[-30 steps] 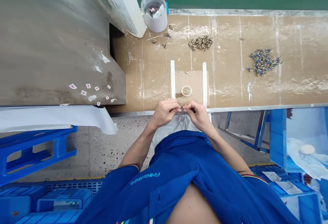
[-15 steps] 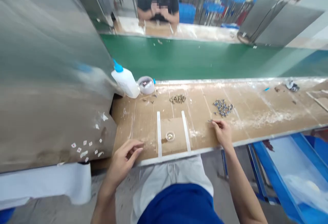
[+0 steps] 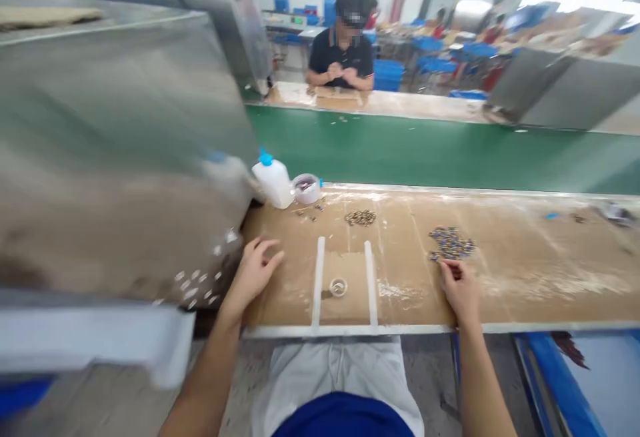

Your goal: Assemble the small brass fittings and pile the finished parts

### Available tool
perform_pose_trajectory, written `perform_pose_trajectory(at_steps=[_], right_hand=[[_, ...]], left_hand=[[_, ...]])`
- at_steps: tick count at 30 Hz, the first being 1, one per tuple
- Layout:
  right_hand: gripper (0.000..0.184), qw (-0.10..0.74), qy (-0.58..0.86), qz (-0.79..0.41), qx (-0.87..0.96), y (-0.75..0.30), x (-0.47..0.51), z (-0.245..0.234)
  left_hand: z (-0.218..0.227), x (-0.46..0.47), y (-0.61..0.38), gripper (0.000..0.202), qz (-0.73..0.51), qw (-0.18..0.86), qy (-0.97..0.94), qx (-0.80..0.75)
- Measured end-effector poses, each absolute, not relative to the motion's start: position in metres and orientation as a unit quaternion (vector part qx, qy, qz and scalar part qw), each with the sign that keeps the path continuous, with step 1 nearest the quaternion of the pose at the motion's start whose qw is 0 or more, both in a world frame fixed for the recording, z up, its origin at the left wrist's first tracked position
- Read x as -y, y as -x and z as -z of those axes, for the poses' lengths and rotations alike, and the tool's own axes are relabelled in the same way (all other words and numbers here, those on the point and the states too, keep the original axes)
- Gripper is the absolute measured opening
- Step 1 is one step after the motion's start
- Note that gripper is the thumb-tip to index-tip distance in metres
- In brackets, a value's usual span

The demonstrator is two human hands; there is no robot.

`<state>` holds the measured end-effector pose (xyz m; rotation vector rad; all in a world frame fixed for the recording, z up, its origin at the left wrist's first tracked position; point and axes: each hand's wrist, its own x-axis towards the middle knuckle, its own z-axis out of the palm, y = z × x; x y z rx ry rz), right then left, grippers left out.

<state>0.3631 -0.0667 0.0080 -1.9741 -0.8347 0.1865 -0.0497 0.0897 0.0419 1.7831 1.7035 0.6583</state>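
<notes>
My left hand (image 3: 255, 269) rests on the cardboard-covered bench (image 3: 525, 270) with its fingers spread and nothing in it. My right hand (image 3: 459, 290) lies just below a pile of small blue-grey parts (image 3: 451, 242), fingers curled in a pinch on a small part I can barely see. Between my hands two white strips (image 3: 370, 282) frame a patch of cardboard with a small round clear dish (image 3: 339, 286). A pile of small brass-coloured parts (image 3: 361, 218) lies further back.
A white bottle with a blue cap (image 3: 273, 180) and a clear cup (image 3: 307, 188) stand at the back left beside a metal housing (image 3: 115, 177). A green conveyor belt (image 3: 440, 150) runs behind the bench. A person (image 3: 343, 50) works opposite. A blue bin (image 3: 580, 384) sits lower right.
My hands have parted from in front of my body: the left went to the bench at the left, the right reached toward the blue-grey pile. My view tilted upward.
</notes>
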Motion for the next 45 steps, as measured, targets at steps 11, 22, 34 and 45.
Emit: perform_pose_trajectory(at_steps=[11,22,34,45], right_hand=[[0.028,0.418,0.866,-0.084,0.261,-0.358,0.068,-0.021],[0.028,0.434,0.859,-0.081,0.26,-0.357,0.065,-0.021],[0.033,0.454,0.837,-0.057,0.299,-0.369,0.071,-0.004],[0.014,0.442,0.857,-0.078,0.253,-0.353,0.065,-0.027]], left_hand=[[-0.058,-0.099,0.027,0.048,-0.152,0.275,-0.622,-0.717],[-0.063,-0.136,0.004,0.062,-0.14,0.222,-0.548,-0.794],[-0.049,-0.145,-0.003,0.049,-0.2,0.177,-0.583,-0.767],[-0.051,-0.121,0.002,0.049,-0.177,0.182,-0.578,-0.776]])
